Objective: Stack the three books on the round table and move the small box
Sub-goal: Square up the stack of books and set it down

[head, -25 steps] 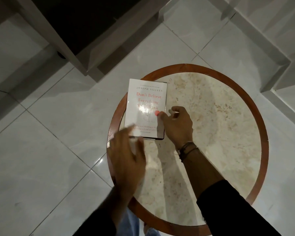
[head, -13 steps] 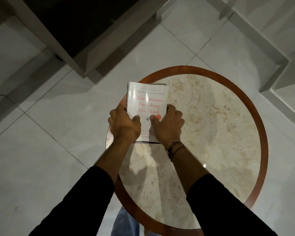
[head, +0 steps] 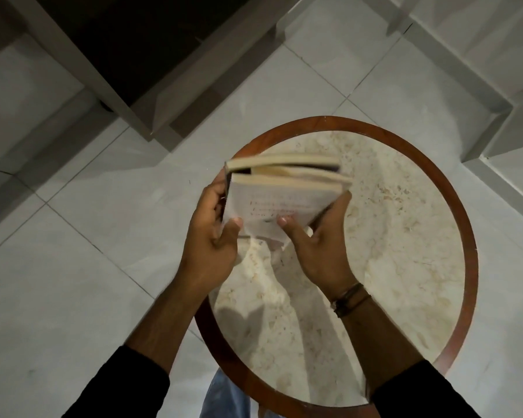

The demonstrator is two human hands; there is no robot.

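Observation:
A stack of books (head: 280,194) with a white cover nearest me is lifted off the round table (head: 405,242) and tilted, its page edges facing up. Three layers of pages show. My left hand (head: 215,233) grips the stack's left side, thumb on the cover. My right hand (head: 317,245) holds the right side from below, thumb on the cover. The table has a marble top and a brown wooden rim (head: 465,236). No small box is in view.
White floor tiles (head: 73,267) surround the table. A dark piece of furniture with a pale frame (head: 151,55) stands at the upper left. A raised white step or ledge (head: 480,86) runs along the upper right. My blue-trousered legs (head: 227,396) are just under the table's near edge.
Both hands closed on the books that lay flat at the table's left edge, then lifted and tilted them toward the table's middle, so the page edges now face up.

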